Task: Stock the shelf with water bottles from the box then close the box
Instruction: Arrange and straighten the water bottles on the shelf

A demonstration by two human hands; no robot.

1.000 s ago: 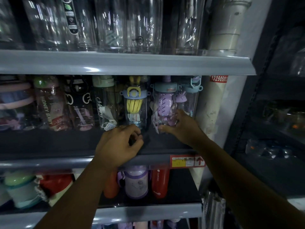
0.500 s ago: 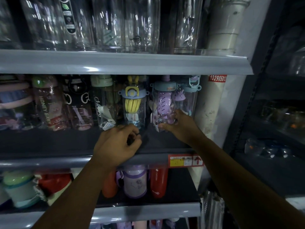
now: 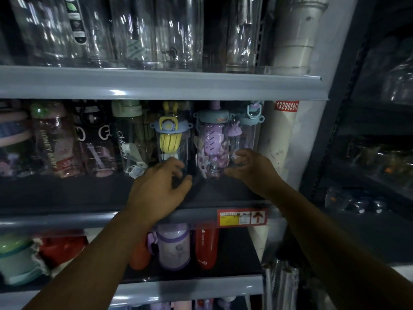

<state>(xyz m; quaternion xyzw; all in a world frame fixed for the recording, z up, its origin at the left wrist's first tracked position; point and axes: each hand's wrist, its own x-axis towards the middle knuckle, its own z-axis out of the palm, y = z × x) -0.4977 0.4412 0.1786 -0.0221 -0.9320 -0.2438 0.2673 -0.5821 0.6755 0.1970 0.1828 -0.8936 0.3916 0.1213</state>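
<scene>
The yellow bottle [image 3: 169, 139], clear with a blue lid and a yellow insert, stands upright on the middle shelf [image 3: 67, 193] near its right end. The left hand [image 3: 161, 189] grips its foot, with the thumb and curled fingers closed round the base. Just to its right stands the purple bottle [image 3: 212, 142], also upright. The right hand [image 3: 252, 168] holds it low down, thumb across the front of the base and fingers curled round its right side. Those fingers also lie against a pale-blue-lidded bottle [image 3: 248, 130] that stands touching it at the end of the row. Leftward along the same shelf stand a green-lidded bottle [image 3: 129, 135], a dark bottle with white outlines [image 3: 93, 139] and a pink bottle lettered HONEY BABY [image 3: 53, 142]. A red and yellow price label [image 3: 242, 218] sits on the shelf's grey front edge below the right hand. The shelf above carries tall clear bottles [image 3: 156, 30]. The shelf below holds a lilac flask [image 3: 174, 247] and a red flask [image 3: 206, 247] side by side. A white pipe [image 3: 292, 41] runs down to the right of the shelves, bearing a red number sticker [image 3: 287, 106].
</scene>
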